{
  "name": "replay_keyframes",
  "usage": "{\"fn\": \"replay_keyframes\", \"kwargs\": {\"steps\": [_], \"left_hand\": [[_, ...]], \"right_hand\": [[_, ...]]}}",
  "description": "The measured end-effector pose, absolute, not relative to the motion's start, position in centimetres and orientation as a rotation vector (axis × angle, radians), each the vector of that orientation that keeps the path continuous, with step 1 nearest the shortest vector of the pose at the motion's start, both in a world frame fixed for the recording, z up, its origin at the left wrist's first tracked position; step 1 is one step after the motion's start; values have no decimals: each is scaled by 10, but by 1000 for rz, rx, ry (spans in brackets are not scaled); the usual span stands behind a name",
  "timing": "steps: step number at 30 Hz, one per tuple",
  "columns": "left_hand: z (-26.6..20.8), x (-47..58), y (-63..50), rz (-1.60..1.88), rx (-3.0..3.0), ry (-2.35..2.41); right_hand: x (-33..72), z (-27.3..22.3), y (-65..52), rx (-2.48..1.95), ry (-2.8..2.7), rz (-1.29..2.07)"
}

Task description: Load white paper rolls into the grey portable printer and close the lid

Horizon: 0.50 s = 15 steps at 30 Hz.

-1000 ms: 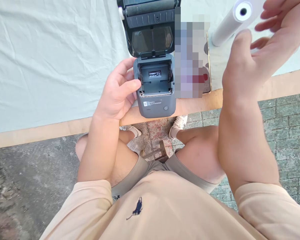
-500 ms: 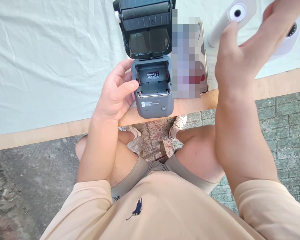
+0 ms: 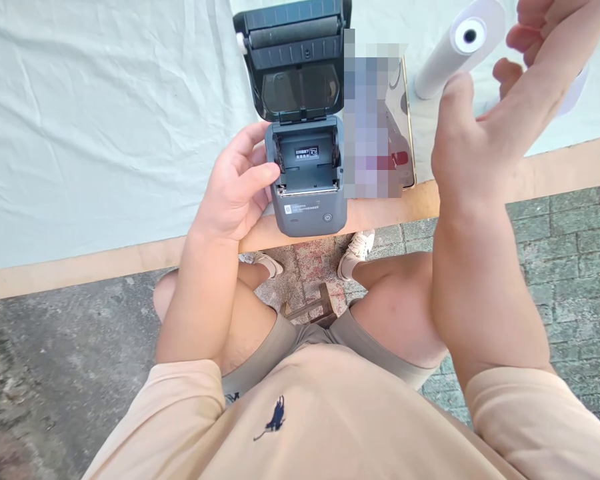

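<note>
While the left hand (image 3: 237, 183) gripped the label printer (image 3: 305, 127) right at the bench's (image 3: 105, 263) near edge, out to the right the right hand (image 3: 480, 137) hung open, fingers loosely curled, by a standing white paper roll (image 3: 443, 63); touching or not, no telling! Lid (image 3: 300, 60) up, the paper bay (image 3: 307, 175) held no roll, just a printed sticker (image 3: 307, 153). It looked like steady-and-reach, and the next move seemed to call for closing around the roll.
</note>
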<state>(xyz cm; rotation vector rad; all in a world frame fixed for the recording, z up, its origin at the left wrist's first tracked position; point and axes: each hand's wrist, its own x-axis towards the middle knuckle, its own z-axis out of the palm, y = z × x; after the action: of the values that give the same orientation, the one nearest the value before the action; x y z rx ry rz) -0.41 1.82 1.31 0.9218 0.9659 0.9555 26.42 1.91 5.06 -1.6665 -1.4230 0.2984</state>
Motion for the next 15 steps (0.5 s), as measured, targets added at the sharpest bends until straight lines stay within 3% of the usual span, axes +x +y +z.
{"fn": "replay_keyframes", "kwargs": {"steps": [3, 9, 15], "left_hand": [[10, -5, 20, 965, 930, 930], [6, -5, 22, 949, 925, 892], [16, -3, 18, 939, 865, 941]], "right_hand": [[262, 48, 17, -1600, -1533, -45], [264, 42, 16, -1512, -1535, 159], [278, 40, 21, -1647, -1545, -188]]}}
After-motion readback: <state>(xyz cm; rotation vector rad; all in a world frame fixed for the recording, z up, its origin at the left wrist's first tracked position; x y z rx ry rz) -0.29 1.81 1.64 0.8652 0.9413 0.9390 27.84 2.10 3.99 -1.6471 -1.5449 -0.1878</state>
